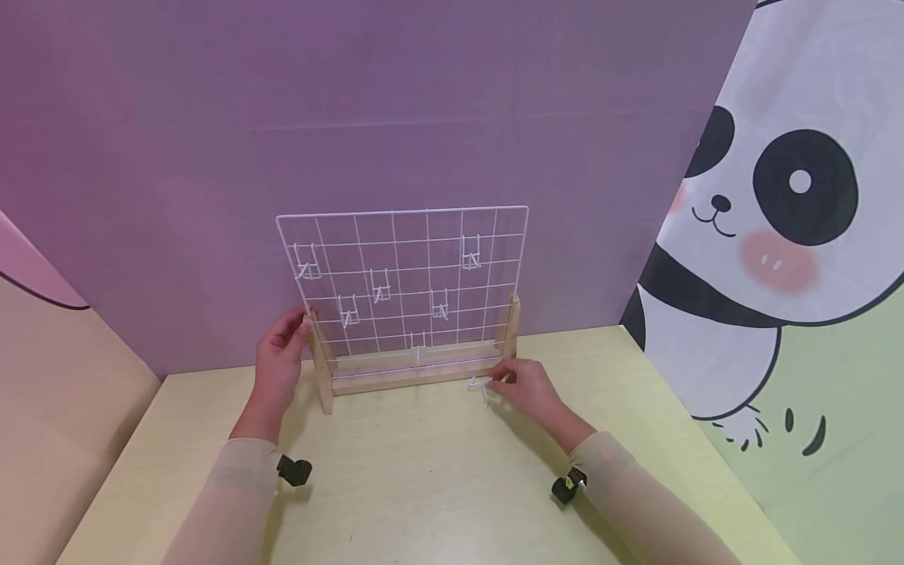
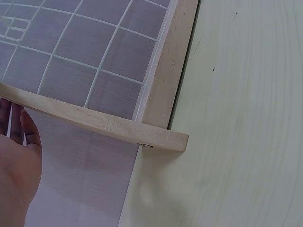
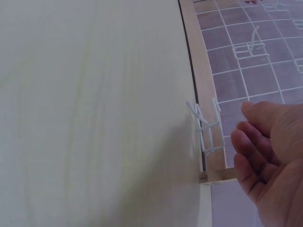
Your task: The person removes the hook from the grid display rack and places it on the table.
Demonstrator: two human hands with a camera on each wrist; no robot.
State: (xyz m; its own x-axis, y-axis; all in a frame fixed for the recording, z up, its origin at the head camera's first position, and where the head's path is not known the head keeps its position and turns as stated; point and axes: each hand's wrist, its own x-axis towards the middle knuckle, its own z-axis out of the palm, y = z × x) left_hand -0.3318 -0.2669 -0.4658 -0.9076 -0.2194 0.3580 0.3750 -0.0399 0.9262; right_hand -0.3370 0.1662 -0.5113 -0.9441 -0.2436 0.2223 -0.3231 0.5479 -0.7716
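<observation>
- Right now my left hand (image 1: 278, 357) is up by the left side of the white wire grid (image 1: 406, 275). The fingers are gently bent around the edge, close to the left wooden post (image 1: 321, 369). I think it is there to keep the grid from sliding or tipping.
- From the left wrist view I can only see a bit of palm and fingers beside the wood, so I cannot tell how hard it grips.
- My right hand (image 1: 530, 388) is low on the worktop (image 1: 424, 471), just beside the right wooden post (image 1: 512, 326).
- A small loose white wire hook (image 1: 479, 386) lies on the worktop at the tips of the right fingers (image 3: 251, 142). In the right wrist view the fingers look loose and a bit curled, with the hook just beside them. I cannot tell if they pinch it or only touch it.
- That hook sits right at the foot of the stand, next to the long wooden bar (image 1: 413, 375) at the bottom.
- Six more hooks hang on the grid already, like the one near the top left (image 1: 307, 263) and the one near the top right (image 1: 470, 253). They sit in different squares, spread out.
- The grid stands up straight because its two wooden posts hold it at the sides.
- Behind it is a purple wall (image 1: 353, 118), and a big panda picture (image 1: 784, 212) is on the right.
</observation>
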